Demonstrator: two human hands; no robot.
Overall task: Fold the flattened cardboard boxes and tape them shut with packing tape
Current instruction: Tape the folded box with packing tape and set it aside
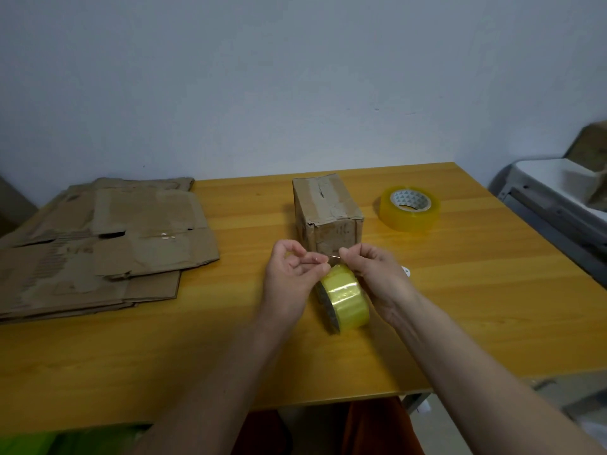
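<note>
You hold a yellow tape roll (345,298) on edge near the middle of the table (460,307), between your two hands. Your left hand (289,280) and right hand (377,277) meet just above the roll, fingers pressed together and pinching at a thin strip of tape at its top edge. The roll is glossy and translucent, with a dark core showing on its left side.

Just beyond your hands stands a folded box (326,213), brown and worn, with crumpled corners and a torn seam along its top. A second, wider roll (410,208) lies flat to the right of the box, its white patterned core facing up. At far left, a stack of flattened boxes (98,244) rests on the table, creased and scuffed.
</note>
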